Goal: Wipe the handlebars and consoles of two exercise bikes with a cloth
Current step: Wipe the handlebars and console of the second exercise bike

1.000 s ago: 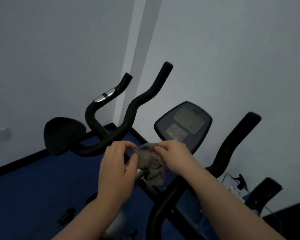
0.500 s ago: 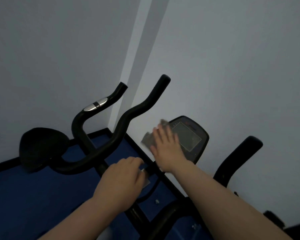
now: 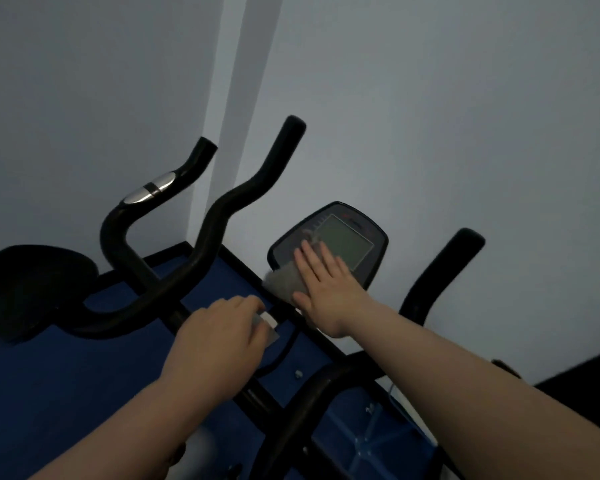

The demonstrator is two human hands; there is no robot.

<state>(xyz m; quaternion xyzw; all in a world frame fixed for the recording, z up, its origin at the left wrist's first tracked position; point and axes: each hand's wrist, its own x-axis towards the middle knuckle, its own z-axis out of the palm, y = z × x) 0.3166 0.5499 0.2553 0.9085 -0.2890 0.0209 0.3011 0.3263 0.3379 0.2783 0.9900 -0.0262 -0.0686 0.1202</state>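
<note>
A grey cloth (image 3: 284, 282) lies against the lower left of the black bike console (image 3: 347, 233), which has a grey screen. My right hand (image 3: 323, 289) presses the cloth flat onto the console with straight fingers. My left hand (image 3: 219, 344) is curled around the bike's centre post just below the console, near a silvery bracket (image 3: 270, 326). The black left handlebar (image 3: 229, 209) rises up and back; the right handlebar (image 3: 440, 271) stands to the right of the console. A second bike's handlebar (image 3: 125, 223) with a silver sensor (image 3: 149, 192) stands at the left.
A black saddle (image 3: 32, 285) of the other bike is at the far left. White walls meet in a corner close behind the bikes. Blue floor (image 3: 49, 382) with a dark skirting lies below. The bike frame (image 3: 291, 410) crosses the lower middle.
My right hand carried the cloth from in front of me up onto the console and has slid it slightly down and left. My left hand let go of the cloth and moved to the post.
</note>
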